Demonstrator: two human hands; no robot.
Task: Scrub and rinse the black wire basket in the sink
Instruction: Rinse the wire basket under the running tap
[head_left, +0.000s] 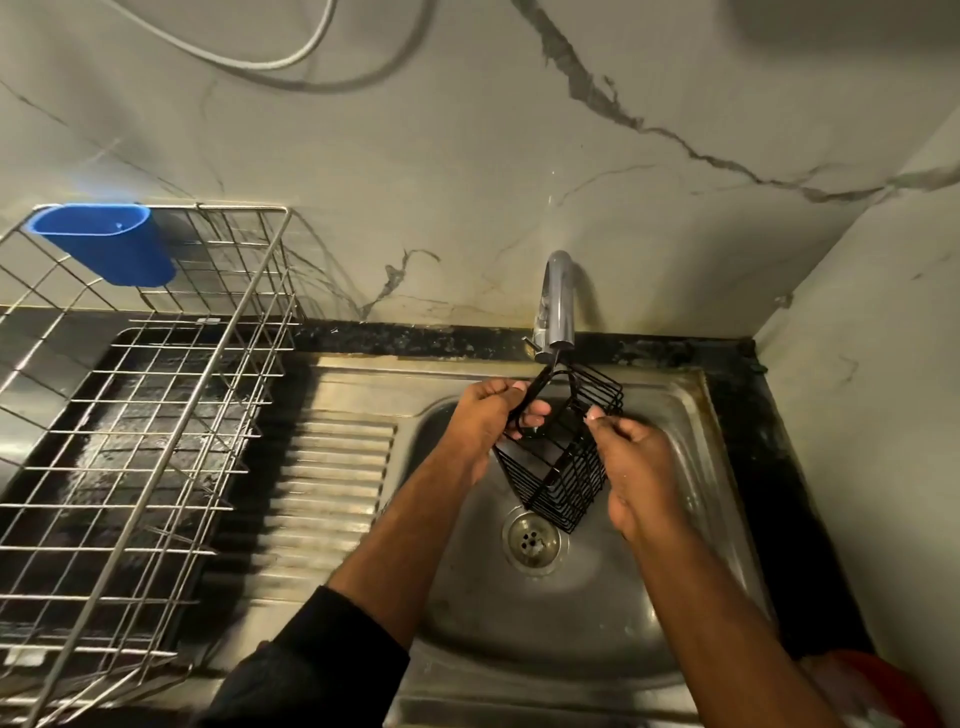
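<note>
Steel sink (675, 405): both hands hold black wire basket (561, 467).

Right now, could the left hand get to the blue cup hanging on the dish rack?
Probably not freely: the left hand grips the black wire basket over the sink. Once it lets go, nothing visibly blocks the way to the blue cup on the dish rack.

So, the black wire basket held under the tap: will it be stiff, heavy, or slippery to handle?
The black wire basket probably stays stiff: its thin wires keep a boxy shape while held. It looks light, being mostly open gaps. The left hand and right hand grip it above the sink; if it is wet, it may slip.
</note>
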